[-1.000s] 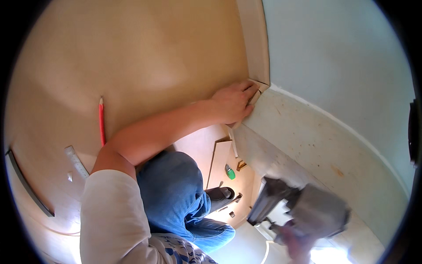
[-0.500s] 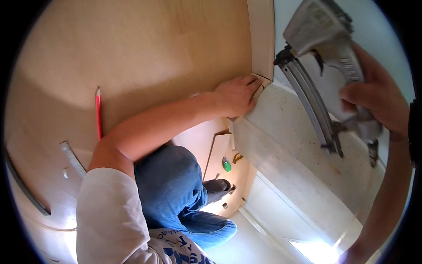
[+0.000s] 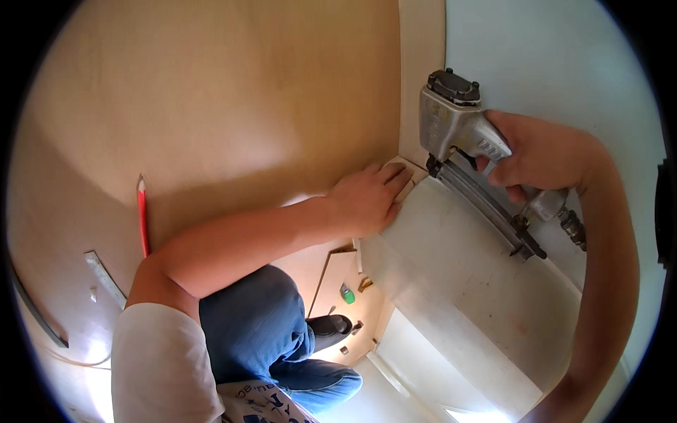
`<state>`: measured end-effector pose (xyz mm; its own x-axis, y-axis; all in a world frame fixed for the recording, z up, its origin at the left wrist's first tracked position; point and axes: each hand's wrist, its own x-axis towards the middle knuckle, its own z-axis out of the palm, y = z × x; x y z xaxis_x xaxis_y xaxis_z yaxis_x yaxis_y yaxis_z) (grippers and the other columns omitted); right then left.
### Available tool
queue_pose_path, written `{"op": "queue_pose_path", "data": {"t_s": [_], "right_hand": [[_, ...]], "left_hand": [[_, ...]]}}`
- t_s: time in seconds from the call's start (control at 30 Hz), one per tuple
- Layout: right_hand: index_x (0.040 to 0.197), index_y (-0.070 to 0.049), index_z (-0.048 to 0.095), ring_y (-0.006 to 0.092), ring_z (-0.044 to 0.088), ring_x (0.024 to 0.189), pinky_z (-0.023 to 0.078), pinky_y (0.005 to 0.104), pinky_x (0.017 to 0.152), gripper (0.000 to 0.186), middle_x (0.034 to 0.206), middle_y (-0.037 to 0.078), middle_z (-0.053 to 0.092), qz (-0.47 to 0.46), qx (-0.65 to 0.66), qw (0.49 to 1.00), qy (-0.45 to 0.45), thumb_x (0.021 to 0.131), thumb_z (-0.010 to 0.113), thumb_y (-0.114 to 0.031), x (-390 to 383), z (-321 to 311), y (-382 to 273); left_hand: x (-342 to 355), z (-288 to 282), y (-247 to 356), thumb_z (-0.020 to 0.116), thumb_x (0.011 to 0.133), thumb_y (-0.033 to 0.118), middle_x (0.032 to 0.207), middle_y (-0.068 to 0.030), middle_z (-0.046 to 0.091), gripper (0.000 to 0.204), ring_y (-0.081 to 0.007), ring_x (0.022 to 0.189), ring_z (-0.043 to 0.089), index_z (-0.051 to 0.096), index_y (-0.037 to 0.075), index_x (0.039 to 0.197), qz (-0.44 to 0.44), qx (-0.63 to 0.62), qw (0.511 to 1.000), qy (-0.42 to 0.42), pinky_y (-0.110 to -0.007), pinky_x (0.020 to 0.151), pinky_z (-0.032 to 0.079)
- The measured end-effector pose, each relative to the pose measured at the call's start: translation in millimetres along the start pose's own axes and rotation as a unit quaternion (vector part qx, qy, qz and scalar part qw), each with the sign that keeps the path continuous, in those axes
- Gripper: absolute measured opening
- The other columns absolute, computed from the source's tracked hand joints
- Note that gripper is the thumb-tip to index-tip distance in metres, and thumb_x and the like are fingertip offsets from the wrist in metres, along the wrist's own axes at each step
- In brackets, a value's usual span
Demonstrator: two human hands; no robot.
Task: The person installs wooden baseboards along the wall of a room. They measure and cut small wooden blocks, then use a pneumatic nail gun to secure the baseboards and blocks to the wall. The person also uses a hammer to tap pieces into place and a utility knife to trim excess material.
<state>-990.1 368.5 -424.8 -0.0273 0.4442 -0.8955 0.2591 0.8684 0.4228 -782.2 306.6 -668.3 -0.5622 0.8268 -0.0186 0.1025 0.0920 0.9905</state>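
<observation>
My right hand [image 3: 539, 155] is wrapped around the grip of a silver pneumatic nail gun [image 3: 451, 127]. The gun's nose comes down at the corner where a narrow wooden strip [image 3: 417, 169] meets the upright wood edge; I cannot tell whether it touches. A long dark magazine slants from the nose down to the right. Just left of the nose, my left hand [image 3: 363, 201] grips the strip, its fingers bent over the top and the thumb on the near side. Most of the strip is hidden under that hand.
A large wood panel [image 3: 282, 84] fills the upper left, with a red pencil [image 3: 143, 215] and a metal ruler [image 3: 106, 278] on it. A pale ledge [image 3: 458, 261] runs below the gun beside a white wall [image 3: 543, 63]. A green-handled tool [image 3: 348, 294] lies near my shoe [image 3: 330, 330].
The nail gun has come down and left, from raised in the air to the corner by the strip. My left hand keeps its place on the strip while the view has shifted a little.
</observation>
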Motion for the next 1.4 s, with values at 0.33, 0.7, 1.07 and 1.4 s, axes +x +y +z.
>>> {"op": "queue_pose_path", "data": {"t_s": [0.33, 0.7, 1.07, 1.4], "right_hand": [[0.109, 0.000, 0.056, 0.0160, 0.065, 0.062, 0.057, 0.0327, 0.061, 0.027, 0.089, 0.006, 0.064, 0.019, -0.119, 0.992, -0.043, 0.084, 0.067, -0.004, 38.8, 7.1, -12.5], [0.103, 0.002, 0.060, 0.0169, 0.067, 0.062, 0.055, 0.0338, 0.058, 0.024, 0.080, 0.009, 0.067, -0.016, -0.081, 0.996, -0.020, 0.084, 0.069, -0.010, 36.8, 8.2, -6.2], [0.114, -0.002, 0.060, 0.0142, 0.063, 0.055, 0.054, 0.0312, 0.051, 0.037, 0.093, 0.004, 0.065, -0.047, -0.076, 0.995, 0.033, 0.078, 0.067, -0.006, 29.8, 2.3, -11.9], [0.111, 0.000, 0.061, 0.0143, 0.062, 0.054, 0.054, 0.0309, 0.050, 0.035, 0.089, 0.005, 0.065, -0.047, -0.058, 0.997, 0.015, 0.078, 0.070, -0.006, 43.7, 7.1, 2.0]], "left_hand": [[-0.4, -4.4, 2.1, 0.058, 0.098, 0.027, 0.155, -0.0161, 0.045, 0.066, -0.0345, 0.130, 0.052, 0.039, 0.001, 0.156, 0.008, -0.007, 1.000, 0.018, -0.041, 0.112, 0.045], [-1.1, -8.0, 4.0, 0.059, 0.098, 0.025, 0.154, -0.0162, 0.046, 0.063, -0.0354, 0.130, 0.053, 0.041, 0.002, 0.154, 0.007, -0.015, 1.000, 0.020, -0.041, 0.111, 0.046], [-0.7, -2.6, -1.1, 0.059, 0.098, 0.026, 0.154, -0.0163, 0.046, 0.064, -0.0351, 0.129, 0.053, 0.041, 0.001, 0.154, 0.024, -0.003, 0.999, 0.025, -0.042, 0.112, 0.045], [0.8, -1.4, -1.9, 0.057, 0.099, 0.027, 0.154, -0.0158, 0.046, 0.062, -0.0348, 0.130, 0.053, 0.042, 0.001, 0.153, 0.023, -0.002, 0.999, 0.033, -0.042, 0.111, 0.046]]}}
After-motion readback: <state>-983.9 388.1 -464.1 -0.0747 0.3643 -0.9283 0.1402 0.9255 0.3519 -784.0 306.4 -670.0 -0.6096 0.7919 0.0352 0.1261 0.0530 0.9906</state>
